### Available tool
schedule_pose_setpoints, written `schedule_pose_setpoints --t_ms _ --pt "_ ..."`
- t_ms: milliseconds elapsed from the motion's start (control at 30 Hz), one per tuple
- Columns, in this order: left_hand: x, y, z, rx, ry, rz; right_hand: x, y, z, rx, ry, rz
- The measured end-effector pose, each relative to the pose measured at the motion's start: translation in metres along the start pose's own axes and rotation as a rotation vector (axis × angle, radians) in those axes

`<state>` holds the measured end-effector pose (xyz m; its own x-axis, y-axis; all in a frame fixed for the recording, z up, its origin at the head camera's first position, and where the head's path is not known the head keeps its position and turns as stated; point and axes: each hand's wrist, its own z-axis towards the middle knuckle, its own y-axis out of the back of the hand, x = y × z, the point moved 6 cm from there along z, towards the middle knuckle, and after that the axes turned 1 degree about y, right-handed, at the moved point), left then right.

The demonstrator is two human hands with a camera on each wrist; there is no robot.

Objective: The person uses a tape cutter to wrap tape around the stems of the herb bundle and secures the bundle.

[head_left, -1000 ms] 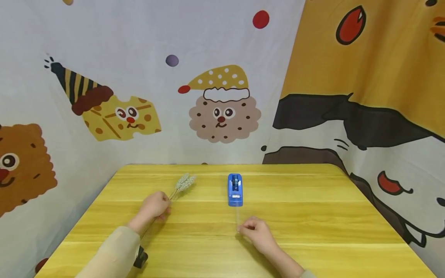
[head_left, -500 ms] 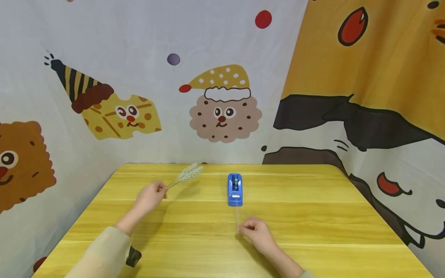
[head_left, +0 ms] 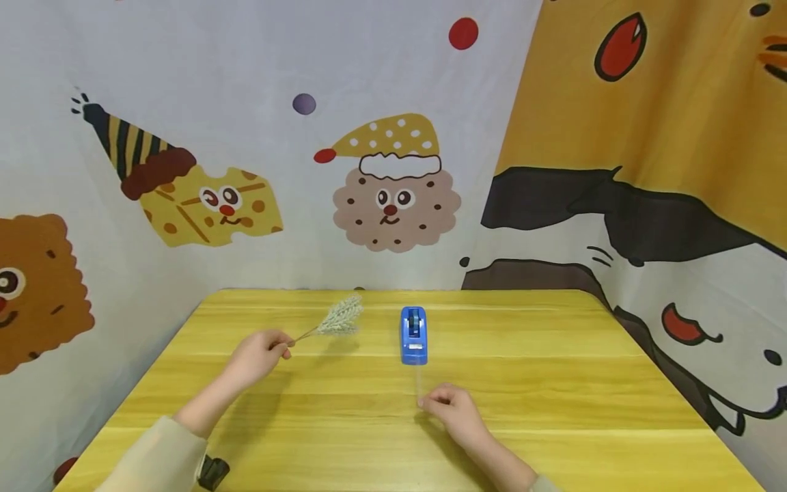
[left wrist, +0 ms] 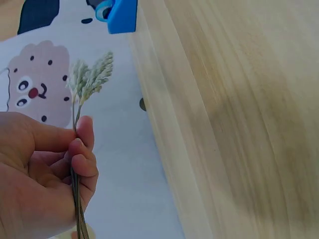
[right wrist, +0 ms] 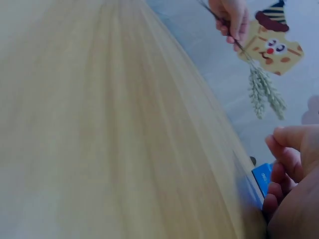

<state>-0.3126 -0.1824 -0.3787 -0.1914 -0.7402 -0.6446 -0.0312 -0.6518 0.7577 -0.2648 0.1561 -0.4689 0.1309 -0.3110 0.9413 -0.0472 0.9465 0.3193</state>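
My left hand [head_left: 258,357] holds a small bunch of dried grass flowers [head_left: 341,317] above the table's left half. Its fingers are curled round the thin stems [left wrist: 76,194], and the pale green heads point right in the head view. A blue tape dispenser [head_left: 414,342] stands near the middle of the table, with a roll of tape in it. From its front end a clear strip of tape [head_left: 419,381] stretches toward me. The thumb and forefinger of my right hand [head_left: 453,413] pinch the free end of that strip. In the right wrist view the dispenser [right wrist: 263,177] is mostly hidden behind this hand.
The yellow wood-grain table [head_left: 553,383] reaches to a cartoon-print cloth [head_left: 246,55] behind it. A small black object [head_left: 213,473] sits by my left sleeve.
My left hand has lifted and shifted left, and the flower heads have swung to the right. My right hand, the tape strip and the dispenser have stayed in place.
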Motion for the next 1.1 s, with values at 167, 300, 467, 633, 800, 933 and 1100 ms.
schedule_pose_setpoints --t_ms 167,300,467,633,800,933,1100 --pt "-0.011 -0.001 -0.018 0.031 -0.053 0.084 0.002 0.001 -0.001 0.030 -0.071 0.050" --pt "-0.019 -0.009 -0.031 0.061 -0.100 0.163 0.008 0.005 0.002 0.075 -0.131 0.088" --pt "-0.029 -0.024 -0.042 0.096 -0.140 0.191 0.016 0.011 0.007 0.122 -0.154 0.120" --pt "-0.041 -0.039 -0.045 0.086 -0.237 0.250 0.029 0.016 0.008 0.138 -0.152 0.164" --pt "-0.050 -0.058 -0.042 0.113 -0.305 0.218 0.036 0.021 0.011 0.137 -0.143 0.166" --pt "-0.058 -0.074 -0.040 0.163 -0.359 0.135 0.040 0.022 0.012 0.144 -0.132 0.174" --pt "-0.069 -0.094 -0.037 0.215 -0.372 0.051 0.042 0.022 0.013 0.166 -0.120 0.191"
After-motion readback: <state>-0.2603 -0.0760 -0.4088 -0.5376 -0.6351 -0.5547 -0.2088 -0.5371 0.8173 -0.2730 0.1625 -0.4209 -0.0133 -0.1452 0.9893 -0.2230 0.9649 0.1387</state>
